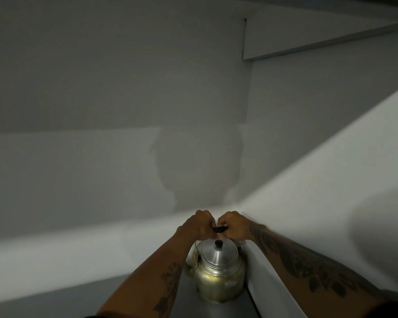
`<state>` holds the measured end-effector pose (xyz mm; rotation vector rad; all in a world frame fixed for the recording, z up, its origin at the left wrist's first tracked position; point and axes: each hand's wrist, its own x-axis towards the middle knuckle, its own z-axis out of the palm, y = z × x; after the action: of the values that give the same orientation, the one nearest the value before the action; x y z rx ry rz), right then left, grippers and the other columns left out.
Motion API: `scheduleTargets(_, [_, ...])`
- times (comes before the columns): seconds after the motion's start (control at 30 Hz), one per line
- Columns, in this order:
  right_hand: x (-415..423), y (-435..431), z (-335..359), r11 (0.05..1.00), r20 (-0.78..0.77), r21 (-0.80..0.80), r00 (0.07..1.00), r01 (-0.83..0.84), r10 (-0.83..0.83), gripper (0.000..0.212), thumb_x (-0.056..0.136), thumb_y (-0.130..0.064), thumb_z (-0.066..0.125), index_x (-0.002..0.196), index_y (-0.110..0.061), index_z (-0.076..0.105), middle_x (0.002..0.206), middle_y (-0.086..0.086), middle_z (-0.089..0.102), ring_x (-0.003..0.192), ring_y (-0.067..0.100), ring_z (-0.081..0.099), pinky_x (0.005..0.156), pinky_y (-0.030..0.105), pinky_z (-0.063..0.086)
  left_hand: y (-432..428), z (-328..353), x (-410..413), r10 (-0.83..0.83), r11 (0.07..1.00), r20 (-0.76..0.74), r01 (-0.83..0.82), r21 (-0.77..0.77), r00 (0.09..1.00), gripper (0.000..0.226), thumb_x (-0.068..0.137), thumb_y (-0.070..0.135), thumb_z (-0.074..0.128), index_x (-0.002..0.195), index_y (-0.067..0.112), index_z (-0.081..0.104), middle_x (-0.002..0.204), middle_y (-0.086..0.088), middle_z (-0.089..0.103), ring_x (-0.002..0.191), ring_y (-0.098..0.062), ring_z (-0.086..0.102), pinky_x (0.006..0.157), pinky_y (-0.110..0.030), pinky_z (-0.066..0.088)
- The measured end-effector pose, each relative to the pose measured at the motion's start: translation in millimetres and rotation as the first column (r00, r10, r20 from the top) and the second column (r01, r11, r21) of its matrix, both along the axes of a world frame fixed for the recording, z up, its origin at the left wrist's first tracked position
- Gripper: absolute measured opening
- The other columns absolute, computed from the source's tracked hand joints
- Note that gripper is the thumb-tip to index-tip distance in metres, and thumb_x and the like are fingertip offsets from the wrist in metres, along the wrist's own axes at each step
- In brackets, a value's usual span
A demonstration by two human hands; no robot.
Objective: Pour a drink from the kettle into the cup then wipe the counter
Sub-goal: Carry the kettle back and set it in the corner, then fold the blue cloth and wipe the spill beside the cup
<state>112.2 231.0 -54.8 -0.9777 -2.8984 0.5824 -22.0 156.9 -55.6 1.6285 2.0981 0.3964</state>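
Kettle (pixel 217 269) sits on the grey counter (pixel 186 304), against the white wall (pixel 331 180); we close our left hand (pixel 199 226) and right hand (pixel 233 226) around its dark handle (pixel 219 229). No cup visible; lifting blind risks spills.

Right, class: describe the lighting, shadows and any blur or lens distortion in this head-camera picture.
Head view: dim overall, with light falling from the right onto the wall; a soft rounded shadow sits on the wall above the hands; the kettle lid shows a mild glint; both hands, left hand and right hand, look slightly soft; straight wall edges slant with wide-angle distortion.
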Motion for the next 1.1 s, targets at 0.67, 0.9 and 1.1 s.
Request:
scheduleTargets(0.67, [4, -30, 13, 0.999, 0.024, -0.017, 0.999, 0.035, -0.034, 0.053, 0.073, -0.027, 0.074, 0.123, -0.018, 0.056, 0.117, 0.001, 0.057, 0.107, 0.018, 0.053, 0.090, 0.029, 0.045, -44, -7, -8, 0.053, 0.998, -0.040, -0.052, 0.023, 0.998, 0.072, 0.075, 0.032, 0.079, 0.139, 0.024, 0.046, 0.140, -0.005, 0.050, 0.128, -0.025, 0.048, 0.107, -0.040, 0.042])
scheduleTargets(0.9, [-37, -131, 13, 0.983, -0.187, 0.076, 0.966, -0.167, 0.179, 0.056, 0.088, -0.039, 0.059, 0.140, -0.025, 0.042, 0.148, -0.001, 0.042, 0.136, 0.021, 0.036, 0.114, 0.036, 0.027, -212, -1, -24, 0.352, 0.914, -0.110, -0.315, 0.257, 0.930, 0.067, 0.086, 0.034, 0.066, 0.146, 0.028, 0.036, 0.152, 0.000, 0.039, 0.136, -0.023, 0.042, 0.107, -0.041, 0.039])
scheduleTargets(1.1, [-94, -228, 2, 0.938, -0.216, 0.151, 0.916, -0.311, 0.338, 0.060, 0.094, -0.045, 0.048, 0.147, -0.026, 0.029, 0.156, 0.000, 0.029, 0.143, 0.021, 0.025, 0.117, 0.039, 0.018, -336, -15, -48, 0.554, 0.810, -0.165, -0.483, 0.331, 0.816, 0.076, 0.090, 0.034, 0.063, 0.152, 0.021, 0.022, 0.160, -0.009, 0.024, 0.147, -0.028, 0.023, 0.117, -0.044, 0.029])
